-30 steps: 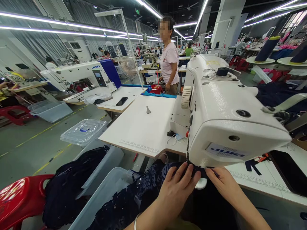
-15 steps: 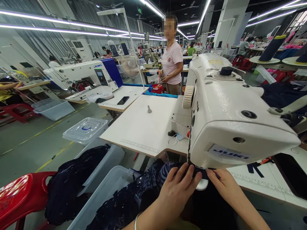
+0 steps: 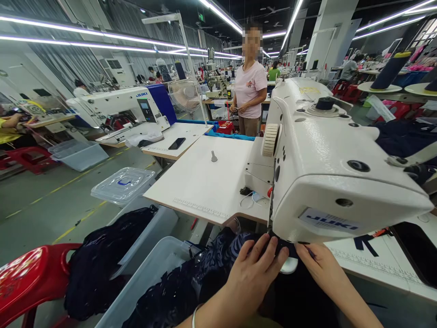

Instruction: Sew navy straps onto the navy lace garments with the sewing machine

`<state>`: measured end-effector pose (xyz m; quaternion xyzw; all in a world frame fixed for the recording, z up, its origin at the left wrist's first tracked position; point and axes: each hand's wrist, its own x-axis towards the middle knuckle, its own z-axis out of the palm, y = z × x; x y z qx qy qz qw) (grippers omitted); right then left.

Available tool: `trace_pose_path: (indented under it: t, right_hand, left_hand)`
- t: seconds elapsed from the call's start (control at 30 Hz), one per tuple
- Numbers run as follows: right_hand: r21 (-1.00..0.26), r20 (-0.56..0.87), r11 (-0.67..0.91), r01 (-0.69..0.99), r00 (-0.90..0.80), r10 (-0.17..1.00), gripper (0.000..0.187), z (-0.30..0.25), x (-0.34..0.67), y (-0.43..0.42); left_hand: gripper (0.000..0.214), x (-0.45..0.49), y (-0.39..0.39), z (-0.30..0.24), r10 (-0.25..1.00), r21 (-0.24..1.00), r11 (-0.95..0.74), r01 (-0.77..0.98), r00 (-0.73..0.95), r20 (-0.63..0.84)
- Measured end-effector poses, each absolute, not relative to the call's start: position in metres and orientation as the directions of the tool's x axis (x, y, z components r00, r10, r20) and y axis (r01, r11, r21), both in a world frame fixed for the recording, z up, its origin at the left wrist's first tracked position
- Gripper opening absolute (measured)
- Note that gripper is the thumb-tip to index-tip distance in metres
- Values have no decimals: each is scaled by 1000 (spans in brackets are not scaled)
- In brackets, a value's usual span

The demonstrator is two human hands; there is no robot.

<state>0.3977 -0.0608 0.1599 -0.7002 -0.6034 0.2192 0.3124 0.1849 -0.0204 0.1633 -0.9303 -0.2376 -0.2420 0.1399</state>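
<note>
Under the head of a white sewing machine [image 3: 341, 150], navy patterned lace fabric [image 3: 221, 255] runs past the needle area. My left hand [image 3: 254, 269] rests on this cloth with its fingers stretched out and slightly spread, their tips close to the needle. To its right, my right hand [image 3: 316, 259] pinches the edge of the dark fabric between thumb and fingers. A small dark tip shows at those fingers, too small to name. Between the hands a rounded white machine part [image 3: 288, 265] shows below the cloth. The machine head hides the stitching point.
A clear plastic bin [image 3: 146, 273] with navy fabric stands at lower left, beside a red stool [image 3: 30, 273]. A flat grey metal piece [image 3: 214, 156] lies on the white table [image 3: 201, 182]. A black phone [image 3: 416, 255] lies at right. A person in pink [image 3: 251, 86] stands beyond.
My view has shifted slightly, so the scene sits a little further right. Both hands keep nearly the same place on the fabric. The standing person's head and body have turned slightly.
</note>
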Motion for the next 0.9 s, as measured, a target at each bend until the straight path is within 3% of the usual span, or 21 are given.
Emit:
trace_pose_path:
  t: [0.37, 0.67, 0.9]
  right_hand:
    - [-729, 165, 11, 684, 161, 973, 41, 141, 404, -62]
    - [-752, 214, 61, 657, 155, 965, 37, 123, 412, -58]
    - [-796, 243, 28, 604, 276, 930, 31, 137, 401, -61]
  left_hand:
    - [40, 182, -21, 164, 359, -188, -838, 513, 776, 518]
    - [37, 179, -14, 156, 310, -225, -799, 558, 703, 640]
    - [44, 181, -14, 137, 333, -235, -782, 577, 706, 625]
